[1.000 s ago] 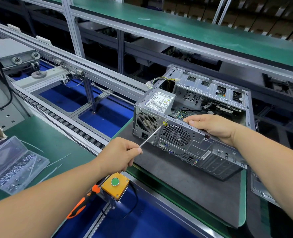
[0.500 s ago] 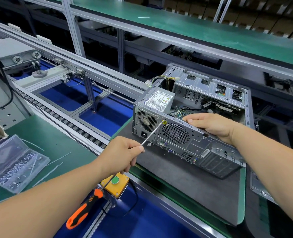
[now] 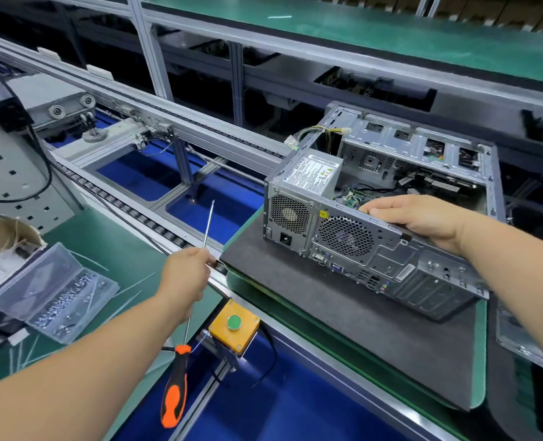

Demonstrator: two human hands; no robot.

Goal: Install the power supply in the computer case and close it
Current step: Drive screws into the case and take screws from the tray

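Lying on its side on a dark mat, the computer case has its open side facing up and its rear panel turned toward the viewer. The power supply sits inside the case at its left rear corner, label upward, with its fan grille and power socket showing through the rear panel. A bundle of yellow and black cables rises behind it.

Head view: the right hand rests on the top edge of the rear panel, fingers curled over that edge and gripping it. The left hand pinches the metal shaft of a screwdriver partway along; the tip points upward, well apart from the case, and the orange and black handle hangs below the wrist.

Just beside the handle stands a yellow button box with a green button. A clear plastic box of screws lies open on the green bench to the left.
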